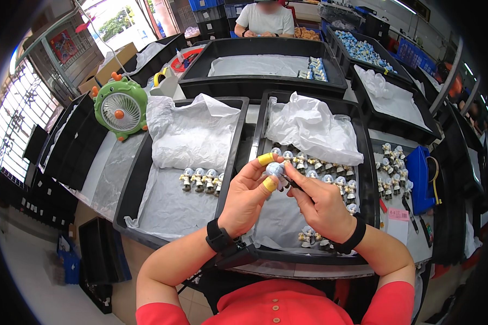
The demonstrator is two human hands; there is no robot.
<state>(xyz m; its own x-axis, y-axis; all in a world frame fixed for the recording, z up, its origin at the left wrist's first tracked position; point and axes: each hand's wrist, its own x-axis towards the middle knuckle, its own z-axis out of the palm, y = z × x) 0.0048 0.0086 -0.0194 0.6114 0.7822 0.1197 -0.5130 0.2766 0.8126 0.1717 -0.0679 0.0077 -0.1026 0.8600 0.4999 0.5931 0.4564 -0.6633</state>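
My left hand [242,197], with yellow tape around two fingertips, pinches a small figurine [275,168] with pale blue hair. It is held above the right-hand black tray [370,189]. In my right hand [326,210] is a thin dark tool [294,184], its end against or close beside the figurine; the tip is hidden, so its kind does not show. Rows of similar figurines [340,182] in white and gold lie in that tray, partly under crumpled white sheeting [314,127]. In the left-hand black tray [131,187], several more figurines [199,177] stand in a row on white sheeting.
A green animal-shaped fan [120,108] stands at the left. More figurines [391,168], a blue bin [419,181] and slim tools [410,214] lie to the right. Beyond a large black tray [263,85] sits another person [264,23]. A tray of blue pieces [363,50] is far right.
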